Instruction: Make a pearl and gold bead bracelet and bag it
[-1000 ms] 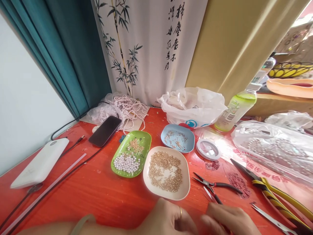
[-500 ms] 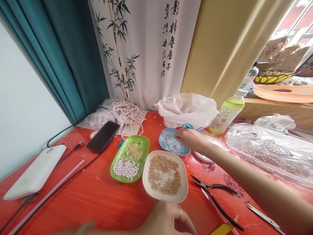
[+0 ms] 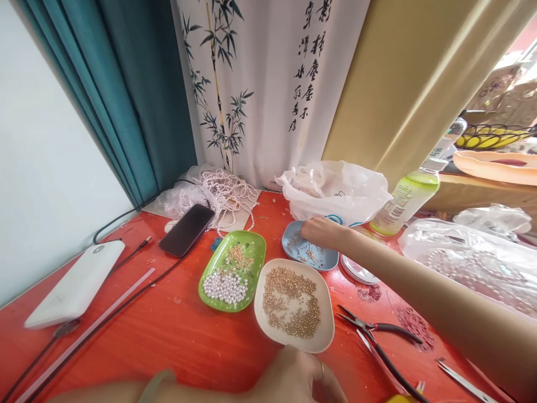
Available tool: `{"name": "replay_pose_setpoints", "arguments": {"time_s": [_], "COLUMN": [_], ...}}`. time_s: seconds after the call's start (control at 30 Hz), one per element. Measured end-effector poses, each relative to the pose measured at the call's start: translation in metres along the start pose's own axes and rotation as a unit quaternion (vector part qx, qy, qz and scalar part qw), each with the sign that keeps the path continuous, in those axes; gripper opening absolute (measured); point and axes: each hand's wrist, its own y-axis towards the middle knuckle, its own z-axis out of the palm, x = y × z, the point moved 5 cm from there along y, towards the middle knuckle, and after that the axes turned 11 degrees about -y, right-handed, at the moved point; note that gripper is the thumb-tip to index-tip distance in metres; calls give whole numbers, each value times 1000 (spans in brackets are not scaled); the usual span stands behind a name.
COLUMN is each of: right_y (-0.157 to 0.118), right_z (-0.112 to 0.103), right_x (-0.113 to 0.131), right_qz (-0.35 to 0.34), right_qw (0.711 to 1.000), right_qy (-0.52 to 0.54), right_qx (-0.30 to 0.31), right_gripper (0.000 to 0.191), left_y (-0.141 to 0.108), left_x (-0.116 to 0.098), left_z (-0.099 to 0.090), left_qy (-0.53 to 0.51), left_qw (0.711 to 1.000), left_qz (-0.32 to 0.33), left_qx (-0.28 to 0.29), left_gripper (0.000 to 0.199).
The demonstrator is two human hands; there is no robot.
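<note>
My right hand (image 3: 321,231) is over the blue tray (image 3: 289,238), which holds small metal pins; its fingers are pressed together, and whatever is between them is too small to make out. My left hand (image 3: 296,378), with a ring and a bangle on the wrist, is low in the view by the front rim of the cream tray (image 3: 329,330). Its fingers are curled and blurred, and their tips are hidden. Gold beads (image 3: 310,324) lie in the cream tray. To its left, the green tray (image 3: 262,246) holds white pearls (image 3: 224,286) and small gold pieces.
Black-handled pliers (image 3: 371,330) and scissors (image 3: 461,383) lie at the right. A plastic bag (image 3: 335,193), a green-labelled bottle (image 3: 405,201) and bagged bead strands (image 3: 470,263) stand behind. At the left are a phone (image 3: 187,229), a white power bank (image 3: 78,282) and cables.
The view has shifted, so the trays appear farther right. My right hand remains at the blue tray, its fingers now nearer the tray's back edge. My left hand stays by the cream tray.
</note>
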Motion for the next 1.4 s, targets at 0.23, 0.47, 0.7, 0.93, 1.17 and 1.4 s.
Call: {"name": "replay_pose_setpoints", "arguments": {"time_s": [0.23, 0.47, 0.7, 0.93, 1.17, 1.4], "right_y": [5, -17, -57, -90, -102, -113], "right_z": [5, 9, -6, 5, 15, 7], "right_x": [3, -9, -7, 6, 32, 56], "right_qz": [13, 125, 227, 281, 259, 239], "right_qw": [1000, 988, 945, 843, 704, 636], "right_qy": [20, 91, 218, 441, 645, 718], "right_qx": [7, -26, -88, -128, -147, -149], "right_gripper": [19, 14, 9, 19, 23, 23], "left_y": [-6, -10, -35, -51, -45, -34], "left_x": [-11, -24, -76, -124, -74, -66], "left_z": [0, 8, -7, -140, -207, -205], "left_qy": [105, 460, 534, 379, 415, 438], "left_qw": [993, 846, 750, 850, 852, 845], "left_qz": [58, 260, 375, 198, 61, 62], "left_qx": [-9, -70, -106, -308, -314, -301], "left_gripper": [22, 11, 30, 19, 18, 15]}}
